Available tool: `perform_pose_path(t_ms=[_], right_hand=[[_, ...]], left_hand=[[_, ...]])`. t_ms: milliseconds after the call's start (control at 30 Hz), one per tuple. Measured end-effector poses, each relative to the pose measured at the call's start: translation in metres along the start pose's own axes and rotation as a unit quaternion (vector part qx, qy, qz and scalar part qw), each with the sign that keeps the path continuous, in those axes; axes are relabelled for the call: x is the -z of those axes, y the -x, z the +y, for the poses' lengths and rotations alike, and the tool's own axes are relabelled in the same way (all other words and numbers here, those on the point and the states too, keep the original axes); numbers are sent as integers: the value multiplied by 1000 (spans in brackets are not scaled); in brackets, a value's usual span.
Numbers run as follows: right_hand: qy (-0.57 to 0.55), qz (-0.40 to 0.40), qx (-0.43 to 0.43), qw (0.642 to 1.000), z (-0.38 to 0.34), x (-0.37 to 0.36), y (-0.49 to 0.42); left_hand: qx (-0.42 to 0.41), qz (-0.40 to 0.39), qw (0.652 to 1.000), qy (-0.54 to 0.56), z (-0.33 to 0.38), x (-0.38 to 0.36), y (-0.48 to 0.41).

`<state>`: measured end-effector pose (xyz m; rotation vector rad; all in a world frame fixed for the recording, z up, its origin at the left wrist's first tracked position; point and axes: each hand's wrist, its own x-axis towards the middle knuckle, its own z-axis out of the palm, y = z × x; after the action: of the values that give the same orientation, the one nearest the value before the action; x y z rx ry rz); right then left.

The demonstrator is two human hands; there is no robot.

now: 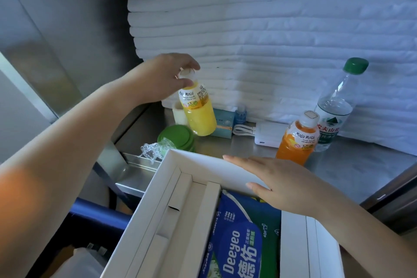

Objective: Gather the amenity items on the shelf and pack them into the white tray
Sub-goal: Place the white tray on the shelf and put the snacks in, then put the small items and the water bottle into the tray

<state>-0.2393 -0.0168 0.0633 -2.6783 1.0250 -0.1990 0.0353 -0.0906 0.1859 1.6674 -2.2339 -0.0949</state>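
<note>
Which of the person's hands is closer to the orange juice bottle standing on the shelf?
Right. The right hand rests on the white tray's far wall, just in front of the orange juice bottle; the left hand grips the yellow juice bottle farther left.

Yellow juice bottle (199,110), left of centre: "MOGU MOGU" is read on the label; the smaller print is too fine.
Orange juice bottle (297,139), right of centre: "MOGU MOGU" is printed on the label.
Water bottle (336,106), far right: red Chinese characters "农夫山" are seen.
Blue wipes pack (237,239), bottom centre: "Deeyeo", "德佑" and "40" are printed.
</note>
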Motion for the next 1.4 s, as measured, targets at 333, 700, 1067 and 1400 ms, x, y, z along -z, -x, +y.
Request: perform_pose_path(t_ms=[333,700,1067,1400], right_hand=[[-10,-14,-13,1000,-2,2,0],[4,-31,-20,999,-5,4,0],[10,-42,-32,999,-6,5,1],[-50,-16,-46,998,-13,20,-16]], left_hand=[[57,58,994,-76,-43,39,22],[152,10,982,-112,-92,-2,33],[164,-5,979,-120,-112,-25,34],[44,-1,991,-124,-72,-51,21]])
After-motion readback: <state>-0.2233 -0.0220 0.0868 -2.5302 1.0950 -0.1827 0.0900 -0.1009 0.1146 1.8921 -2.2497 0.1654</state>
